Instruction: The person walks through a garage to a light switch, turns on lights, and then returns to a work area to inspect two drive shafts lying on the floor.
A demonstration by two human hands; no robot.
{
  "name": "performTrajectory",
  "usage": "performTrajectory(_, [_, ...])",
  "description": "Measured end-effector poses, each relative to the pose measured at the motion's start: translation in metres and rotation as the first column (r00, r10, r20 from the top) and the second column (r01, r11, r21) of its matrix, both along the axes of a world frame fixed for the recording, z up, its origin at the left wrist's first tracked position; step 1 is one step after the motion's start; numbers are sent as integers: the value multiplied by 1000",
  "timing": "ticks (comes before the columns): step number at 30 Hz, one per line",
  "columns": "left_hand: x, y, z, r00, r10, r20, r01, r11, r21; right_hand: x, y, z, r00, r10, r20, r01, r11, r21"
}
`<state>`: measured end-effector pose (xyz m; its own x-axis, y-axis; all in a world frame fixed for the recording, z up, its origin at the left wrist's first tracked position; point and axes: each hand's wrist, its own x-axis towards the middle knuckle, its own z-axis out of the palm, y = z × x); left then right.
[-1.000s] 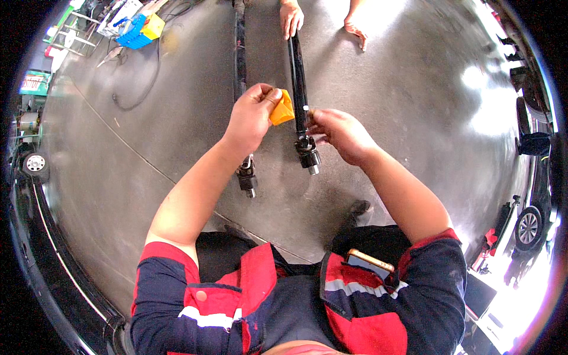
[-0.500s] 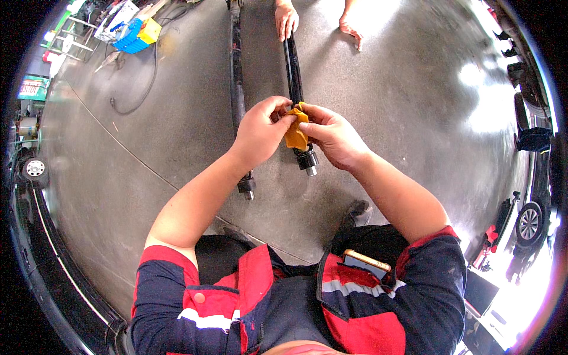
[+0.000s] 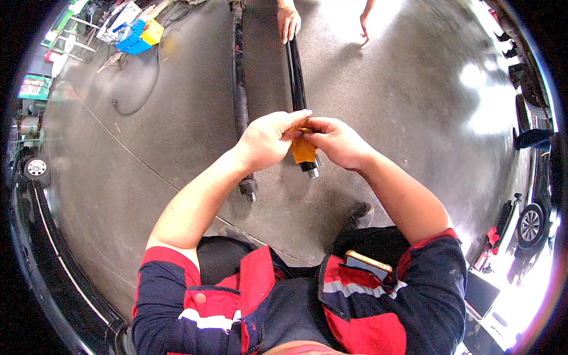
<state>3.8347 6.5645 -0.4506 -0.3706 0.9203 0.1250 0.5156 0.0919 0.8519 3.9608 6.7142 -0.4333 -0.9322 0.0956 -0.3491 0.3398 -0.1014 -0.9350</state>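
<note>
Fingers pinched together, my left hand [image 3: 266, 139] and my right hand [image 3: 340, 141] meet over the near end of a black shaft [image 3: 296, 77]. Between them they hold a small yellow-orange sheet [image 3: 303, 152], which hangs down in front of the shaft; its exact material I cannot tell. A bare metal tip shows below the sheet's lower edge. Another person's hand [image 3: 289, 22] grips the far end of this shaft. To the left lies a second, duller shaft [image 3: 239, 89], untouched by my hands.
A co-worker's other hand [image 3: 364, 29] hangs above the grey floor [image 3: 426, 142]. Far left are a blue and yellow box [image 3: 139, 36] and a dark cable [image 3: 155, 77]. A dark car body [image 3: 65, 278] borders the left, a wheel [image 3: 529, 223] the right. My shoe [image 3: 361, 214] is below.
Both my hands have shifted slightly nearer to me, and the sheet now hangs lower, covering more of the shaft's end. The co-worker's free hand has moved right.
</note>
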Motion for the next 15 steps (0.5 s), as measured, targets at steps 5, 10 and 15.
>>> performTrajectory(5, [-3,-3,2,997,-70,-22,60,953,-296,1,2,-2,997,53,57,-61,987,147])
performTrajectory(10, [0,-1,0,981,-160,-112,148,984,-102,-2,2,-13,968,239,79,-251,906,341])
performTrajectory(15, [-1,-1,0,996,-89,22,91,970,-227,-1,0,-9,986,150,79,-167,934,316])
